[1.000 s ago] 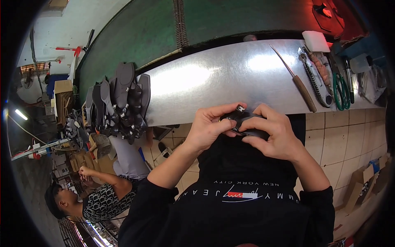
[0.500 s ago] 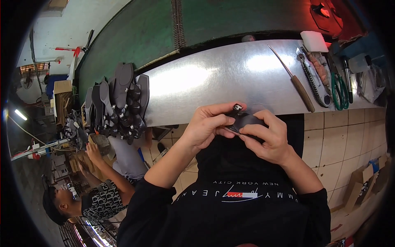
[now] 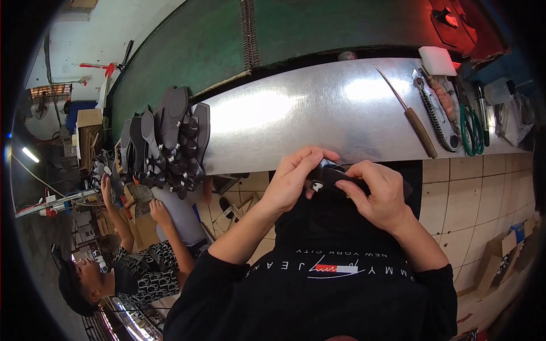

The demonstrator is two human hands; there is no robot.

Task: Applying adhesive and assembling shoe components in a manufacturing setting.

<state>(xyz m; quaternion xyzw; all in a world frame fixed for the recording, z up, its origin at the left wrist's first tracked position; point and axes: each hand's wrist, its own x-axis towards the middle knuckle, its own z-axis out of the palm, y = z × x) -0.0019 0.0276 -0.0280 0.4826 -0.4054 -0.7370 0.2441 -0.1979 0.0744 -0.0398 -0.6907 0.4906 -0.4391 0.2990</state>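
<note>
Just below the middle of the frame, my left hand (image 3: 293, 182) and right hand (image 3: 378, 193) both pinch a small black strap piece (image 3: 333, 177) near the desk (image 3: 318, 113) edge. It looks light and pliable to me, best gripped at its two ends.

Shoe workshop: metal workbench (image 3: 318, 113), stacked black soles (image 3: 168, 142), awl (image 3: 410, 113), green scissors (image 3: 470, 125), cardboard boxes (image 3: 495, 261), another worker (image 3: 131, 267) nearby.

A shiny metal bench (image 3: 318, 113) carries black shoe soles (image 3: 168, 139) at its left end and, at its right, a knife (image 3: 409, 113), green scissors (image 3: 469, 128) and a white block (image 3: 437, 59).
</note>
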